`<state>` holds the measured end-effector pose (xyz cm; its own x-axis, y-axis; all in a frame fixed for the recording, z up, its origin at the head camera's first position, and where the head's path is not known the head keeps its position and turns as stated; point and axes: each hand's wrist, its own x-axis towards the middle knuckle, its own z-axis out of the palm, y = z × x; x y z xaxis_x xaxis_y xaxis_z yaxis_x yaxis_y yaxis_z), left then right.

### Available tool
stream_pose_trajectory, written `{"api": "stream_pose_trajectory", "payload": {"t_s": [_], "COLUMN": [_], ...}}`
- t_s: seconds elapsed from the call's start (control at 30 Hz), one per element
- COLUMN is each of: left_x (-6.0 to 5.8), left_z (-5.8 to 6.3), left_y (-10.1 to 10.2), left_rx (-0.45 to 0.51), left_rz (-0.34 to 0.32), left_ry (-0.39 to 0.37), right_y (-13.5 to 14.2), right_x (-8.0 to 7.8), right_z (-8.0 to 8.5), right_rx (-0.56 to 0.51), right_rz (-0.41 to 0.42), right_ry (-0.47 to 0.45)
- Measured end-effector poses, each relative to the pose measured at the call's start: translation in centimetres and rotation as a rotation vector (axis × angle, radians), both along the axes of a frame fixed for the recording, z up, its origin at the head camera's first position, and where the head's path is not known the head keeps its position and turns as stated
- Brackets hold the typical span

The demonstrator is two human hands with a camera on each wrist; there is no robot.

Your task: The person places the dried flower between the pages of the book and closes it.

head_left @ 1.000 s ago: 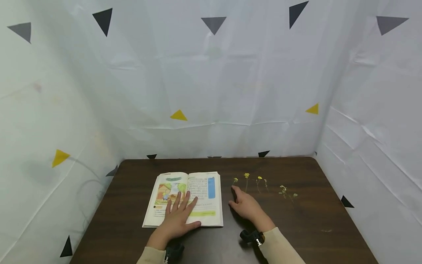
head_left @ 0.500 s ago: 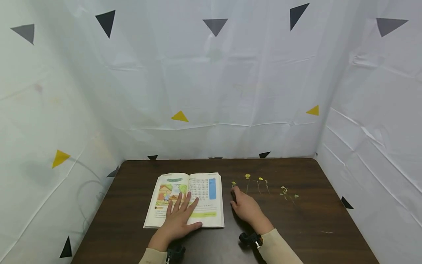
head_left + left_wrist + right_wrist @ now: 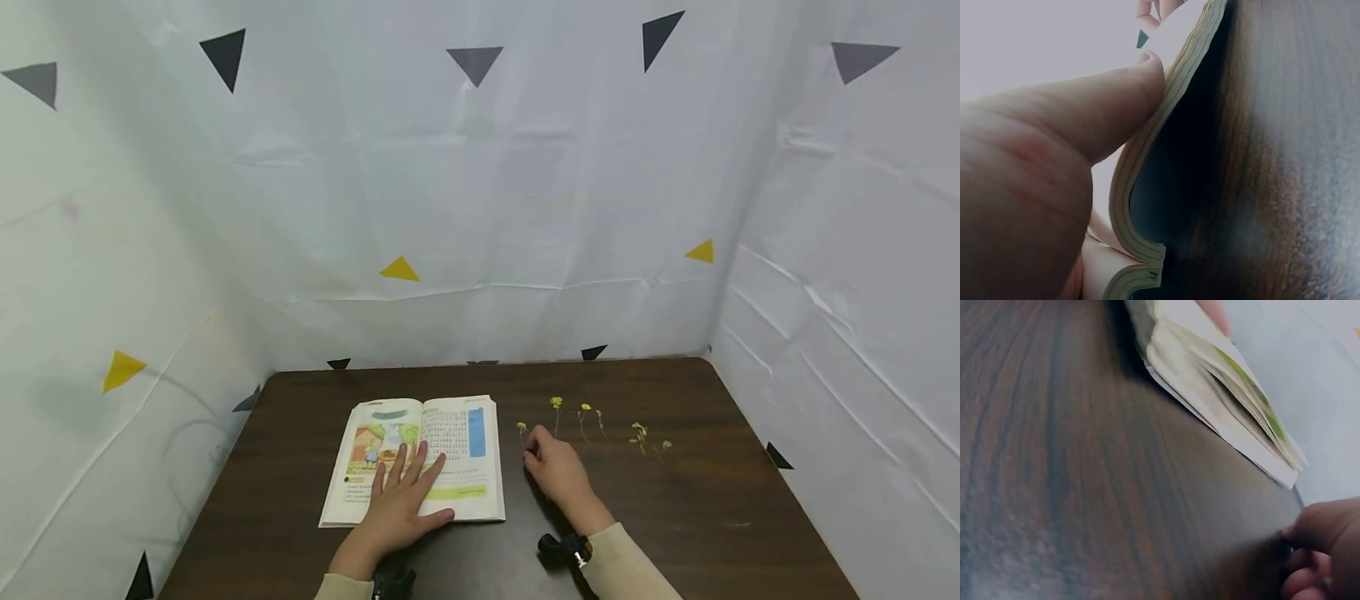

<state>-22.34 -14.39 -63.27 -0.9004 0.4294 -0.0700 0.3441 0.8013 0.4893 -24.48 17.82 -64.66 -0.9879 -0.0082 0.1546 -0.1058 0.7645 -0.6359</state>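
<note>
An open book [image 3: 457, 429] with printed pages and a coloured picture lies on the dark wooden table. My left hand [image 3: 397, 508] is spread flat across its lower middle, fingers straight. In the left wrist view, the thumb [image 3: 1129, 94] lies along the edge of the page block. Right of the book, my right hand [image 3: 564, 477] is bent in, with thumb and index finger pinching the thin stem of a small yellow flower [image 3: 521, 427]. The flower head shows just beyond the fingertips; most of its stem is hidden. In the right wrist view the fingers [image 3: 1322, 531] are close over the tabletop.
Several more flower sprigs lie on the table: a yellow one [image 3: 557, 402] beyond the right hand, a yellow pair [image 3: 586, 408] beside it, and a pale branching sprig [image 3: 640, 433] farther right. White sheeting [image 3: 480, 208] with coloured triangles surrounds the table [image 3: 720, 500].
The first yellow flower has slid a little toward me and left with my right hand, whose fingers have drawn in. My left hand stays on the book. The head view has shifted slightly.
</note>
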Motion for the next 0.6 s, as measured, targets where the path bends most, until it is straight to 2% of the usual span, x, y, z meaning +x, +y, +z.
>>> {"api": "stream_pose_trajectory", "payload": {"t_s": [0.1,0.23,0.33,0.53,0.6], "left_x": [-0.07,-0.30,-0.35,-0.38,-0.39], "left_z": [0.11,0.17,0.07,-0.16,-0.12], "left_y": [0.09,0.07,0.00,-0.05,-0.11], "left_rx": [0.003,0.002,0.001,0.002,0.002], "left_rz": [0.005,0.009,0.012,0.008,0.006], "left_ry": [-0.012,-0.015,-0.019,-0.035,-0.035], "right_y": [0.36,0.40,0.16,-0.47,-0.51], "right_x": [-0.11,-0.21,-0.05,0.22,0.16], "right_z": [-0.16,-0.22,-0.06,0.30,0.20], "right_rx": [-0.136,-0.179,-0.144,0.018,0.023], "right_rz": [-0.041,-0.068,-0.082,-0.097,-0.102], "right_ry": [-0.012,-0.004,0.005,0.042,0.044]}}
